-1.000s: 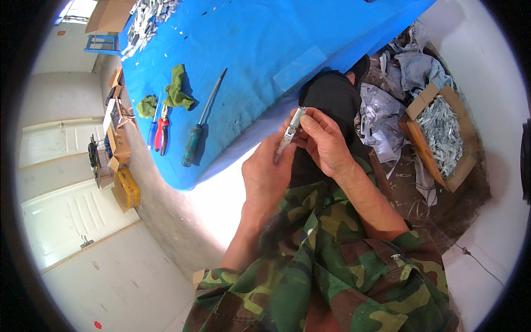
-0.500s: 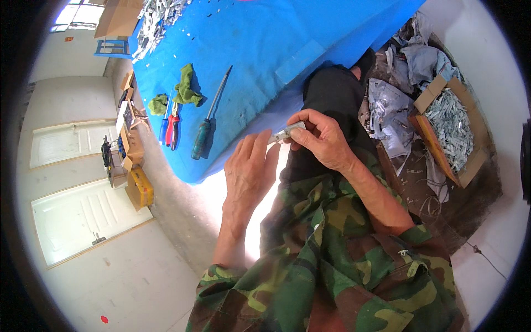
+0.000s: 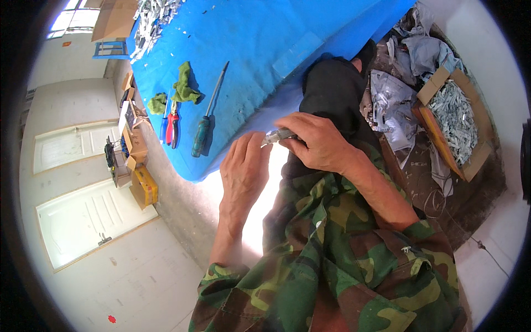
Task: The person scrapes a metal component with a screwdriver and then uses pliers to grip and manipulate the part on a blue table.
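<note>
Over my lap, my right hand [image 3: 323,143] grips a small silvery-grey metal piece [image 3: 279,135] between thumb and fingers. My left hand [image 3: 241,169] is closed at the piece's other end, its fingertips pinching there. What exactly the piece is cannot be made out, since my fingers cover part of it. On the blue-covered table [image 3: 243,50] beyond my hands lies a long screwdriver [image 3: 201,136] with a teal handle. Left of it are red-and-black pliers [image 3: 172,131] and a blue-handled tool [image 3: 164,130]. Two green cloths [image 3: 186,86] lie by these tools.
Metal strips [image 3: 150,27] are heaped at the table's far left. At right, an open cardboard box [image 3: 482,152] holds many similar strips, beside plastic bags [image 3: 390,102] and a loose cord [image 3: 480,244]. Leftward stand a yellow box [image 3: 145,187] and white doors [image 3: 91,218].
My right hand has turned so its back faces up more, and the metal piece has shifted slightly left and turned with it. My left hand stays at the piece's end.
</note>
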Available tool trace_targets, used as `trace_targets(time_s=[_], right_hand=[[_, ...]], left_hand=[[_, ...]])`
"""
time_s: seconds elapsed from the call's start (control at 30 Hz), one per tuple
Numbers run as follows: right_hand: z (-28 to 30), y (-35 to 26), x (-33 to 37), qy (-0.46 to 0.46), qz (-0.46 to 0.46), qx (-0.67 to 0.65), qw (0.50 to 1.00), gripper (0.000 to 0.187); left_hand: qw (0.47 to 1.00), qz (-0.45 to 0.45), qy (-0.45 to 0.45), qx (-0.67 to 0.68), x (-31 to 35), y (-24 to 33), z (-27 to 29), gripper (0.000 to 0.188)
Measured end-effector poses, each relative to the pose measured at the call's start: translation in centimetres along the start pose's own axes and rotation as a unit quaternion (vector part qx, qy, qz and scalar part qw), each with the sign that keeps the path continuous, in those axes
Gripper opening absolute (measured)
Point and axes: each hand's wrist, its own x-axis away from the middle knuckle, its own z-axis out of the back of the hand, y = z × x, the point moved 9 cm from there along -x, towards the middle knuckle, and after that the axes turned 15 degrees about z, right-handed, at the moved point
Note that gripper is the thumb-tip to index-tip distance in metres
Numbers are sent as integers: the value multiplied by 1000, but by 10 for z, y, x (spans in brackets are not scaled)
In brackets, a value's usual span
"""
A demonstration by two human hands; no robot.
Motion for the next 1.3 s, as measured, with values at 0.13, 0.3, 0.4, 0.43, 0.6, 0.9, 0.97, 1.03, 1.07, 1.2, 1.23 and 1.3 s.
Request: trace_targets(time_s=[0.13,0.3,0.4,0.43,0.6,0.9,0.97,1.03,1.07,1.2,1.23,1.3], right_hand=[[-6,1,-2,-34,1,32,999,30],[-7,4,1,-46,5,61,997,29],[-10,5,3,-53,9,72,996,31],[-11,6,3,-54,6,69,996,30],[-16,11,4,-52,-13,36,998,28],[-24,20,5,-97,-92,-92,987,24],[-24,21,4,-108,-114,-116,981,24],[-23,18,2,-111,-105,-112,982,25],[-21,15,0,-109,-84,-97,986,25],[-18,6,-5,-96,-61,-42,993,26],[-18,2,-8,-94,-36,-24,995,26],[-16,-6,-12,-90,12,12,996,27]], left_hand=[[1000,-9,27,-13,-1,-4,-1,25],[999,5,-28,-26,-7,-4,-8,26],[997,3,-68,-33,-9,-7,-13,27],[996,1,-81,-33,-10,-9,-15,28],[995,5,-98,-10,-12,-15,-14,30],[997,-70,-36,-9,-13,-13,-3,26],[996,-70,-51,-8,-13,-15,-2,24],[995,-61,-75,-15,-11,-18,-4,22],[994,-57,-85,-22,-10,-19,-5,20],[992,-53,-109,-24,-6,-23,-6,15],[992,-55,-110,-18,-5,-24,-6,14],[993,-53,-101,-1,-5,-21,-3,12]])
